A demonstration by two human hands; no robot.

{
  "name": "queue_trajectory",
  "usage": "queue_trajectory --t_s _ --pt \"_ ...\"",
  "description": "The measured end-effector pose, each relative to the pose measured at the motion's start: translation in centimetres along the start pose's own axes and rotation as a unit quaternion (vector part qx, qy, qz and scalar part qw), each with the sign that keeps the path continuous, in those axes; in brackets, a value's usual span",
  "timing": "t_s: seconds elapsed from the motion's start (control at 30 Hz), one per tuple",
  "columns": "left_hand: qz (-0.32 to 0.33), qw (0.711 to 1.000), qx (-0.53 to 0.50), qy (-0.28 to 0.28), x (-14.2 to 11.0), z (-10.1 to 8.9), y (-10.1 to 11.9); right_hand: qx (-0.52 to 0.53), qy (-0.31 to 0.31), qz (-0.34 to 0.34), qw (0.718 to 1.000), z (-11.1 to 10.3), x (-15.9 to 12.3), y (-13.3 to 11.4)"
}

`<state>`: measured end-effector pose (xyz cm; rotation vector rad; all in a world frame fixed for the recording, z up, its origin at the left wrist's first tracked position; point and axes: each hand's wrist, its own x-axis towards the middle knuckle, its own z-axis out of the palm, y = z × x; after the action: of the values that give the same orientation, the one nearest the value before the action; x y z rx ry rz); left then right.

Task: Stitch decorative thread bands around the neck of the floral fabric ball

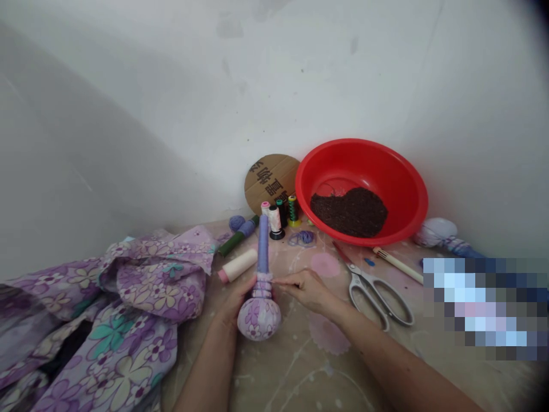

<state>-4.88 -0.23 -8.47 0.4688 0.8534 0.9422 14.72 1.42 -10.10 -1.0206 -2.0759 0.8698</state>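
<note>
A mallet-shaped thing stands in front of me, with a round head [259,320] wrapped in purple floral cloth and a long lavender handle [263,246] pointing away. Cord binds the gathered cloth at its neck. My left hand [239,294] is closed round that neck from the left, its fingers partly hidden behind it. From the right, my right hand [302,286] reaches the bound neck with its index fingertip touching the gathered cloth edge. Its other fingers are curled, and whether a thread is pinched there is too small to tell.
Purple floral cloth [158,286] lies heaped at left. Behind are thread spools [275,220], a white roll [240,265], a green-and-purple stick [235,237] and a cardboard disc [268,183]. A red basin [407,194] holds dark grains. Scissors [364,280] lie at right, near a pale stick [398,264].
</note>
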Motion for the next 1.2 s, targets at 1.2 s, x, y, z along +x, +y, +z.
queue_trajectory --t_s 1.2 --pt "0.015 1.0 0.01 -0.011 -0.06 -0.06 -0.12 0.115 -0.011 -0.002 0.993 0.65 0.17 0.41"
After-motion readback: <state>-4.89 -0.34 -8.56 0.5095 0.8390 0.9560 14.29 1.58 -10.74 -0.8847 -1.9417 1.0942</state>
